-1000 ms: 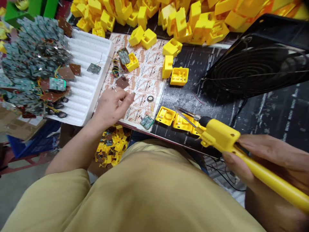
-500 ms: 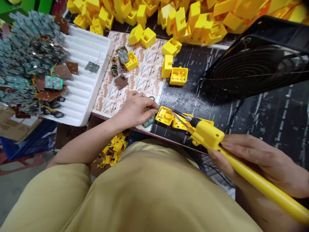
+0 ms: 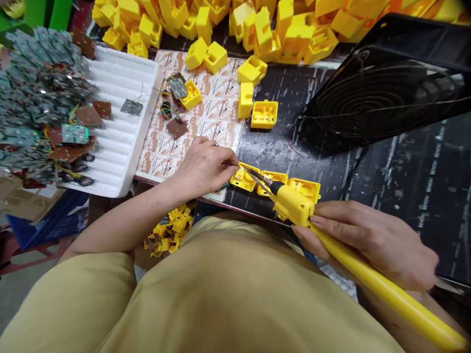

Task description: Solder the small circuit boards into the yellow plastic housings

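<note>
My right hand point(image 3: 375, 242) is wrapped round a yellow soldering iron point(image 3: 296, 203) with a long thick yellow handle. Its thin metal tip and a feed tube beside it reach into the leftmost of three small open yellow plastic housings point(image 3: 246, 184) lined up along the bench edge. At that housing's left side, my left hand point(image 3: 206, 166) has thumb and forefinger pinched together; what they hold is too small to make out. The middle housing point(image 3: 276, 177) is partly behind the iron, and the right one point(image 3: 309, 189) lies just beyond it. Under my left fingers a green circuit board is mostly hidden.
A white foam tray point(image 3: 117, 132) at left carries a heap of circuit boards point(image 3: 44, 83) with wires. Many yellow housings point(image 3: 287, 29) are piled along the back. A black fan point(image 3: 382, 93) stands at right. More yellow parts point(image 3: 171, 228) lie below the bench edge.
My right hand and the soldering iron have moved left, bringing the tip into the leftmost housing. My left hand keeps its pinch beside it. The whole view has shifted slightly.
</note>
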`<state>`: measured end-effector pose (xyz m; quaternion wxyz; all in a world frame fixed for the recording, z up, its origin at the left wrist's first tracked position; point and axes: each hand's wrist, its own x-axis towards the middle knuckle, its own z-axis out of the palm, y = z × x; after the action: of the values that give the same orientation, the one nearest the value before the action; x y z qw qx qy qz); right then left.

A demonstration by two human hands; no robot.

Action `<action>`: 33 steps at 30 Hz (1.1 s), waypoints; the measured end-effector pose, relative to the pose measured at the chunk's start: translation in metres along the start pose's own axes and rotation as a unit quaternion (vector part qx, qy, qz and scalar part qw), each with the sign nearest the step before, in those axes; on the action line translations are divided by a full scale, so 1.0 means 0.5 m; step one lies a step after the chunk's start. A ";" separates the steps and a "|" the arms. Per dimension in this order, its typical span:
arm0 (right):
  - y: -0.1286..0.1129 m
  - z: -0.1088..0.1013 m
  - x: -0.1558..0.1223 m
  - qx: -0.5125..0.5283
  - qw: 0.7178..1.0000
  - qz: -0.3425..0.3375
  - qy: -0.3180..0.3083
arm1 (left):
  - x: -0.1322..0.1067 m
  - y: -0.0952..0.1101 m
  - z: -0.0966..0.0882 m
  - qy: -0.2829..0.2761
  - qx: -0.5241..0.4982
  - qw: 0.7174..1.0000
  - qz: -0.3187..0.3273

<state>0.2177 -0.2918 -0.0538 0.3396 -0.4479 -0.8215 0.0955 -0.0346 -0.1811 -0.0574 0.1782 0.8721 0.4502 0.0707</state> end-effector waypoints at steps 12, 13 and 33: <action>-0.011 -0.021 0.020 0.014 0.999 -0.036 -0.010 | 0.004 -0.003 0.001 -0.013 0.035 0.999 0.029; -0.011 -0.025 0.021 0.011 1.000 -0.024 -0.009 | 0.004 -0.004 0.001 -0.014 0.036 0.999 0.030; 0.035 -0.037 -0.048 -0.042 0.995 0.025 0.086 | -0.012 -0.030 -0.043 0.015 -0.034 0.999 -0.010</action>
<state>0.2501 -0.3035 -0.0592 0.3878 -0.4883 -0.7812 0.0306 -0.0556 -0.1727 -0.0426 0.2020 0.8597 0.4590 0.0972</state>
